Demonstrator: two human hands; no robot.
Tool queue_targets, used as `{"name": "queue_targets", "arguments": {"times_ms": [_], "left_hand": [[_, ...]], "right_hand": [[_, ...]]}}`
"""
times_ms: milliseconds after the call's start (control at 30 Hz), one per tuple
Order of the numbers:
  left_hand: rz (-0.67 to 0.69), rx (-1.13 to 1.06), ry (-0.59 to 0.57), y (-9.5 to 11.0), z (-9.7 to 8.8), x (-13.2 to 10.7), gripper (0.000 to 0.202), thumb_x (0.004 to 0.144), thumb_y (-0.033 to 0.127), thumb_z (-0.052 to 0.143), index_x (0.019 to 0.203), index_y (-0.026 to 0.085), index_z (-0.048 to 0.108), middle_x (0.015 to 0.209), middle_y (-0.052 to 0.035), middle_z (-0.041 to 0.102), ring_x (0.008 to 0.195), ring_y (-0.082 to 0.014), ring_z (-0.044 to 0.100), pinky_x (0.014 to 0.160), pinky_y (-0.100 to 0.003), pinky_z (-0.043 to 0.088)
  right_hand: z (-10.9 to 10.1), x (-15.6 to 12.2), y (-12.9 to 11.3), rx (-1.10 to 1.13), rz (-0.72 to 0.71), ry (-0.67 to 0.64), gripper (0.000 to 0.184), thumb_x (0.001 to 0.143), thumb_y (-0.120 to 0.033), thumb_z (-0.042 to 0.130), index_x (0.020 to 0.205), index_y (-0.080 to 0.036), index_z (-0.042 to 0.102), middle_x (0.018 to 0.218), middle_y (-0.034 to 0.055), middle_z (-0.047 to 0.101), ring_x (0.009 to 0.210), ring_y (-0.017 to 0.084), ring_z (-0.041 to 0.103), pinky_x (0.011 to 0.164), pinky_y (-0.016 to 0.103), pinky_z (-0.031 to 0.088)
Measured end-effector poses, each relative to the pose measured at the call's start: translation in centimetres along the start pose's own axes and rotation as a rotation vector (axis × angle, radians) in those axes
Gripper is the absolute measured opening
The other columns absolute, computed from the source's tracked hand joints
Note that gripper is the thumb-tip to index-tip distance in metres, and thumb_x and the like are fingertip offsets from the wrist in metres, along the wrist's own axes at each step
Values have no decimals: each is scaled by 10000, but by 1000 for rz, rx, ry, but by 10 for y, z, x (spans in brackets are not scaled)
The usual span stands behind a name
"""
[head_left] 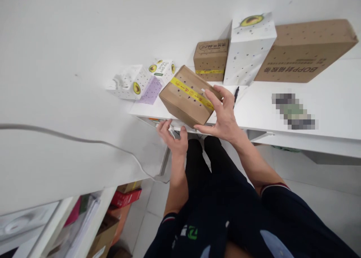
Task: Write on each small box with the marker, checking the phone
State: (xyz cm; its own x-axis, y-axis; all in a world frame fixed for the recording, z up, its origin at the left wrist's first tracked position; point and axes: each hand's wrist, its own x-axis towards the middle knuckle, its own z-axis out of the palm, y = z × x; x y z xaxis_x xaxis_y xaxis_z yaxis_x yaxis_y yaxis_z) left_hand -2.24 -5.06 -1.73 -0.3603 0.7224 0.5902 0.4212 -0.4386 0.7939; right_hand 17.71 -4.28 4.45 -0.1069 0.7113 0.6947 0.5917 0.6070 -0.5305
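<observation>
A brown cardboard box (183, 96), speckled with dark dots and sealed with yellow printed tape (191, 92), sits tilted at the front of the white desk (251, 111). My right hand (222, 115) grips its right end, thumb at the near lower corner and fingers over the taped top. By the index fingertip shows a tiny white piece. Just below the box's near side is my left hand (175, 139), thumb and curled fingers apart, off the box. Something white shows between those fingers; I cannot make out what.
Behind stand a smaller taped box (211, 57), a tall white avocado-print box (248, 51) and a large brown carton (304, 51). Avocado-print boxes (132, 83) are at the left. A black pen (236, 94) lies by my right hand. A cable (84, 139) crosses the left side.
</observation>
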Motion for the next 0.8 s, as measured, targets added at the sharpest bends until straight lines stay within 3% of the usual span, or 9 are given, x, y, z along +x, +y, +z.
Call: {"name": "queue_targets", "arguments": {"times_ms": [100,167,267,400,500,567,633,700,800], "left_hand": [[240,-86,-94,35,-3,13,450,897,492,627,1289,271,613,1421,-104,378,1368,-289,413,1141,-451,380],[251,-111,-173,49,1,19,380,922,515,587,1200,273,678,1431,-83,350,1390,-301,396,1164,-453,369],[170,-105,-213,52,9,27,391,850,518,696,1141,257,708,1389,-78,381,1403,-317,387,1191,-480,344],[133,-94,-190,37,13,48,471,806,488,759,1176,207,681,1374,-116,402,1375,-318,436,1158,-488,400],[180,4,-239,27,12,65,473,852,509,707,1215,212,644,1385,-124,425,1376,-297,444,1088,-442,485],[216,74,-283,23,14,72,457,894,532,645,1240,235,613,1400,-120,445,1360,-275,467,1021,-402,536],[258,121,-299,21,16,75,423,932,535,584,1246,251,592,1418,-119,457,1346,-260,487,978,-379,562],[294,149,-292,20,19,74,386,961,522,539,1237,257,583,1432,-120,461,1351,-256,492,983,-385,565],[319,187,-277,20,23,71,352,988,505,489,1225,261,579,1453,-121,455,1375,-255,482,1012,-401,556]], "right_hand": [[7,2,-8,4,16,-10,950,727,-760,683,1526,-351,372,1558,116,288,1450,476,241,1176,729,238],[10,4,-13,-5,24,-22,929,732,-765,673,1513,-347,395,1566,112,302,1448,472,239,1183,733,216],[8,9,-10,-3,-6,-62,878,737,-754,678,1475,-332,457,1564,110,337,1434,454,272,1184,719,232],[-9,12,33,8,7,-2,609,843,-648,637,1360,-335,574,1445,92,475,1331,366,443,1131,623,384],[-21,8,82,-147,276,60,393,986,-425,444,1278,-252,644,1218,132,573,1110,304,571,987,536,497],[-27,4,108,-442,558,-127,402,977,-272,401,1274,-172,653,1215,194,558,1120,340,556,942,537,488],[-30,-2,121,-672,744,-383,447,951,-172,381,1329,-152,619,1260,240,539,1159,374,533,903,510,487],[-32,-6,125,-781,776,-557,496,950,-131,337,1389,-160,565,1270,252,546,1167,374,529,865,457,491],[-33,-9,125,-860,683,-644,500,970,-131,268,1388,-138,541,1224,247,582,1121,346,543,814,398,485]]}}
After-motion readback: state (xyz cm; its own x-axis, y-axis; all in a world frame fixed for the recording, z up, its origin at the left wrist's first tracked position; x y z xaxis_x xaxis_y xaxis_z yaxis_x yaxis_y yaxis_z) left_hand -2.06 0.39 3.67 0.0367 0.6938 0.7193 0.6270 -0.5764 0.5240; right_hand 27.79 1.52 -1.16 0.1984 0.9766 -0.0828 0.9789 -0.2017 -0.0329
